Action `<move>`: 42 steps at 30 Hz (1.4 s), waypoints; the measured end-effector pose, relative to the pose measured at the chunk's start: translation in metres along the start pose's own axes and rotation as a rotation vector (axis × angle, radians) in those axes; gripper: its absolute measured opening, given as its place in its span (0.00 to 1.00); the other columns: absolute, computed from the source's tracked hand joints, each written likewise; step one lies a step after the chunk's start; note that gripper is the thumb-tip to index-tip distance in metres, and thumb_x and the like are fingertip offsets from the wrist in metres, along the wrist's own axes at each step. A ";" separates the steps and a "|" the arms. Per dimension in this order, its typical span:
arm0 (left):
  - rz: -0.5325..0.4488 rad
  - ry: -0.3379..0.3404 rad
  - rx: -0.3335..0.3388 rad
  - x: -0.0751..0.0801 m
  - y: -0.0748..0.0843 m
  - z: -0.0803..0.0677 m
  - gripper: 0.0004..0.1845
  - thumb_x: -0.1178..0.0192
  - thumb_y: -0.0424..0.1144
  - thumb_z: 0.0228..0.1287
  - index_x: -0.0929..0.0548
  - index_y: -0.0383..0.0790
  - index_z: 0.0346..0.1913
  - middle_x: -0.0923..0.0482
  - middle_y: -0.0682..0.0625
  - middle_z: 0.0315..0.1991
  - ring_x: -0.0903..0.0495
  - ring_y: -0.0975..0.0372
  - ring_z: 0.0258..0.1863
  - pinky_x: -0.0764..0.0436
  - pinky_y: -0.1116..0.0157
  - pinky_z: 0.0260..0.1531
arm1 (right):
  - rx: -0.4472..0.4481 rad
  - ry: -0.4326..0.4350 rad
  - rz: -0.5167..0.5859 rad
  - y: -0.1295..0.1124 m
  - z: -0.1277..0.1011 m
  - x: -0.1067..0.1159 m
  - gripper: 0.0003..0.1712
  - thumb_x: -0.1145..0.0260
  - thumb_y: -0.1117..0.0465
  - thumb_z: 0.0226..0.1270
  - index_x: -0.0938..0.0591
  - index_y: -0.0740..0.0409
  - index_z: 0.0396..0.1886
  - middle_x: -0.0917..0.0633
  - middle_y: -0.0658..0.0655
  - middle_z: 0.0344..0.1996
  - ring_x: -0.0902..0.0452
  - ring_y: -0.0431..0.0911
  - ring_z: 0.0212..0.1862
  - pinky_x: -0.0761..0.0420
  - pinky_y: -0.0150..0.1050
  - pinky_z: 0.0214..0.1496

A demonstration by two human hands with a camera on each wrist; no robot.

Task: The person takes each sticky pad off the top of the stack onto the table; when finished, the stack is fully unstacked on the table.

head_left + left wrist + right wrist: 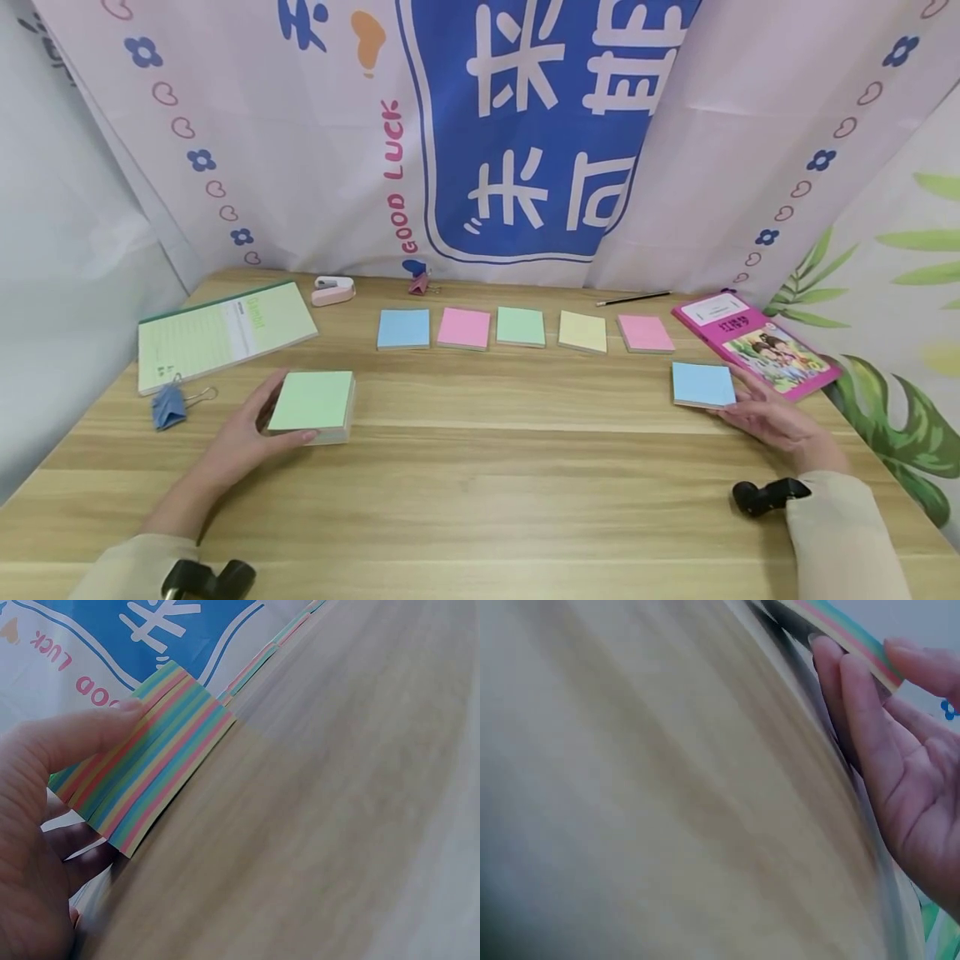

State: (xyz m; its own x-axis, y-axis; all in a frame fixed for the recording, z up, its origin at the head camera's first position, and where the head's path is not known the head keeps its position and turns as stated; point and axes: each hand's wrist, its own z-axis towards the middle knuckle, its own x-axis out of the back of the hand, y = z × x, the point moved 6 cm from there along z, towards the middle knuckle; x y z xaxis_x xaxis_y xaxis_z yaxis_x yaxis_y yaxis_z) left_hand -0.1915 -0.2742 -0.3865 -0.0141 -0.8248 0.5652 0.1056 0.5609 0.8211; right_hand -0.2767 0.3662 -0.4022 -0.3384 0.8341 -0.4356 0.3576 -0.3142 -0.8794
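Note:
My left hand (251, 433) grips a thick stack of sticky notes (313, 402) with a green top, thumb on the near side and fingers at the left and back. Its striped, many-coloured edge (150, 750) faces the left wrist view, close to the table. On the right, my right hand (772, 417) pinches a thinner sticky note pad (703, 384), blue on top, by its right corner. In the right wrist view the thumb (922, 671) lies over that pad and fingertips are under it. Across the back run sticky note pads in blue (403, 328), pink (463, 327), green (521, 326), yellow (582, 331) and pink (646, 332).
A green notepad (225, 333) lies back left, with a blue binder clip (169, 407) before it. Along the back edge are a stapler (333, 291), a pink binder clip (420, 283) and a pencil (632, 298). A pink book (757, 343) lies beyond my right hand.

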 end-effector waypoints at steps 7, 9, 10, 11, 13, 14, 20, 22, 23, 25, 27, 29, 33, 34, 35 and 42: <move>0.001 -0.009 0.019 0.000 -0.002 0.000 0.51 0.35 0.44 0.47 0.59 0.39 0.67 0.54 0.32 0.62 0.53 0.42 0.60 0.49 0.46 0.54 | 0.023 0.024 -0.127 -0.008 -0.004 0.006 0.45 0.55 0.77 0.61 0.74 0.52 0.63 0.74 0.72 0.57 0.27 0.47 0.43 0.31 0.42 0.51; 0.002 -0.009 0.019 0.000 -0.002 0.000 0.51 0.35 0.44 0.47 0.59 0.39 0.67 0.55 0.33 0.63 0.54 0.42 0.60 0.49 0.46 0.54 | 0.028 0.053 -0.221 -0.013 -0.006 0.008 0.44 0.54 0.73 0.64 0.76 0.57 0.62 0.65 0.74 0.56 0.27 0.47 0.43 0.30 0.43 0.49; 0.002 -0.007 0.015 0.000 -0.002 0.001 0.51 0.35 0.44 0.47 0.59 0.39 0.67 0.55 0.33 0.63 0.54 0.42 0.60 0.49 0.46 0.54 | 0.021 0.077 -0.283 -0.015 -0.007 0.008 0.43 0.54 0.70 0.65 0.76 0.59 0.62 0.62 0.74 0.56 0.27 0.47 0.43 0.30 0.44 0.49; 0.001 -0.007 0.013 0.000 -0.001 0.001 0.51 0.35 0.44 0.47 0.59 0.39 0.67 0.55 0.33 0.63 0.55 0.42 0.60 0.50 0.46 0.54 | 0.009 0.108 -0.359 -0.018 -0.009 0.008 0.43 0.54 0.68 0.66 0.75 0.60 0.62 0.59 0.75 0.56 0.26 0.47 0.44 0.29 0.45 0.48; 0.003 -0.005 0.008 0.001 0.000 0.000 0.51 0.35 0.44 0.47 0.59 0.39 0.67 0.55 0.33 0.63 0.55 0.42 0.60 0.50 0.46 0.54 | -0.021 0.160 -0.553 -0.025 -0.013 0.004 0.43 0.52 0.63 0.66 0.73 0.64 0.63 0.57 0.78 0.57 0.26 0.47 0.44 0.29 0.46 0.47; 0.007 -0.004 0.008 0.000 0.000 0.000 0.51 0.35 0.44 0.47 0.59 0.39 0.67 0.55 0.33 0.63 0.54 0.41 0.60 0.49 0.46 0.54 | -0.033 0.175 -0.642 -0.029 -0.015 0.001 0.43 0.51 0.61 0.66 0.71 0.66 0.63 0.54 0.80 0.57 0.26 0.46 0.44 0.29 0.46 0.47; 0.013 -0.007 0.019 0.000 0.000 0.000 0.51 0.35 0.45 0.47 0.59 0.38 0.67 0.55 0.32 0.63 0.54 0.42 0.60 0.49 0.46 0.54 | -0.004 0.231 -0.934 -0.052 -0.012 -0.036 0.44 0.46 0.56 0.63 0.63 0.64 0.65 0.44 0.77 0.57 0.29 0.32 0.42 0.27 0.36 0.46; 0.012 -0.008 0.017 0.001 0.001 0.000 0.51 0.35 0.44 0.47 0.60 0.38 0.67 0.55 0.32 0.63 0.54 0.41 0.60 0.49 0.46 0.54 | 0.067 0.185 -0.928 -0.058 -0.003 -0.058 0.41 0.46 0.58 0.63 0.61 0.61 0.66 0.43 0.75 0.57 0.29 0.33 0.44 0.28 0.32 0.45; 0.011 -0.008 0.017 0.001 0.001 0.000 0.51 0.35 0.44 0.47 0.59 0.38 0.67 0.55 0.32 0.63 0.54 0.41 0.60 0.49 0.46 0.54 | 0.103 0.151 -0.915 -0.059 0.003 -0.071 0.40 0.47 0.58 0.63 0.60 0.59 0.66 0.43 0.74 0.57 0.29 0.35 0.45 0.28 0.30 0.45; 0.016 -0.010 0.017 0.002 0.002 0.000 0.51 0.36 0.44 0.48 0.60 0.38 0.67 0.55 0.32 0.62 0.54 0.41 0.60 0.49 0.46 0.54 | 0.168 0.080 -0.888 -0.059 0.017 -0.096 0.38 0.46 0.61 0.63 0.56 0.57 0.67 0.42 0.73 0.57 0.29 0.39 0.48 0.29 0.29 0.46; 0.019 -0.010 0.017 0.002 0.002 0.000 0.51 0.36 0.44 0.48 0.60 0.38 0.67 0.55 0.32 0.62 0.54 0.41 0.60 0.49 0.45 0.53 | 0.214 -0.006 -0.841 -0.055 0.033 -0.123 0.37 0.47 0.63 0.63 0.55 0.57 0.66 0.42 0.73 0.57 0.30 0.43 0.50 0.30 0.30 0.47; 0.026 -0.010 0.020 0.002 0.001 -0.001 0.51 0.36 0.44 0.47 0.60 0.38 0.67 0.55 0.31 0.62 0.53 0.41 0.59 0.48 0.45 0.53 | 0.230 -0.069 -0.800 -0.047 0.053 -0.151 0.37 0.45 0.64 0.62 0.53 0.58 0.66 0.40 0.72 0.57 0.31 0.49 0.52 0.31 0.33 0.49; 0.028 -0.015 0.026 0.001 -0.001 0.000 0.52 0.35 0.46 0.47 0.60 0.38 0.67 0.55 0.32 0.62 0.53 0.41 0.60 0.48 0.46 0.54 | 0.212 -0.189 -0.724 -0.023 0.090 -0.204 0.38 0.42 0.65 0.59 0.50 0.60 0.65 0.37 0.71 0.56 0.34 0.57 0.53 0.32 0.41 0.52; 0.027 -0.017 0.026 0.001 -0.002 0.001 0.52 0.35 0.46 0.47 0.61 0.38 0.67 0.55 0.32 0.63 0.54 0.41 0.60 0.48 0.46 0.54 | 0.204 -0.217 -0.716 -0.016 0.098 -0.215 0.38 0.41 0.65 0.58 0.49 0.59 0.65 0.37 0.70 0.56 0.34 0.57 0.52 0.32 0.42 0.52; 0.026 -0.018 0.029 0.000 -0.002 0.001 0.52 0.35 0.47 0.47 0.60 0.38 0.67 0.55 0.33 0.63 0.54 0.42 0.60 0.48 0.46 0.54 | 0.194 -0.247 -0.699 -0.008 0.106 -0.227 0.39 0.41 0.65 0.57 0.49 0.59 0.65 0.36 0.70 0.56 0.33 0.56 0.52 0.33 0.43 0.52; 0.021 -0.010 0.027 0.001 -0.002 0.000 0.52 0.35 0.47 0.46 0.59 0.37 0.66 0.55 0.33 0.63 0.54 0.42 0.60 0.49 0.47 0.54 | 0.149 -0.386 -0.624 0.040 0.145 -0.299 0.41 0.40 0.70 0.53 0.48 0.59 0.65 0.35 0.70 0.54 0.34 0.59 0.51 0.31 0.41 0.51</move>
State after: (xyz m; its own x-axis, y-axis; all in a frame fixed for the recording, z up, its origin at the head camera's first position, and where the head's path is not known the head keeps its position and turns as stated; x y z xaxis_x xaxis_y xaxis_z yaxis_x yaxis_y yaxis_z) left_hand -0.1921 -0.2758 -0.3875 -0.0225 -0.8122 0.5829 0.0790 0.5798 0.8109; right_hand -0.2876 0.0385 -0.3345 -0.7313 0.6674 0.1407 -0.1133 0.0846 -0.9900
